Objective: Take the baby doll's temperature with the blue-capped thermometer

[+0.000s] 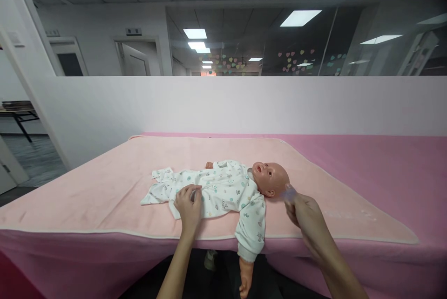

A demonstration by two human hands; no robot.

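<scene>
A baby doll (270, 179) lies on its back, its head toward the right and one arm hanging over the front edge. It wears a white printed sleepsuit (223, 187), and the legs of the suit lie toward the left. My left hand (188, 201) rests on the lower part of the suit with fingers curled around a small dark thing, mostly hidden. Close beside the doll's head, my right hand (305, 210) is closed in a pinch. From its fingertips sticks out a small, see-through bluish thing (288, 193), too blurred to name.
Under the doll is a peach blanket (115, 182) with a pale border, spread over a pink cover (394, 168). A low white wall (244, 105) stands behind, with glass above it. At the far left is a dark-legged table (21, 115) with a stack on top.
</scene>
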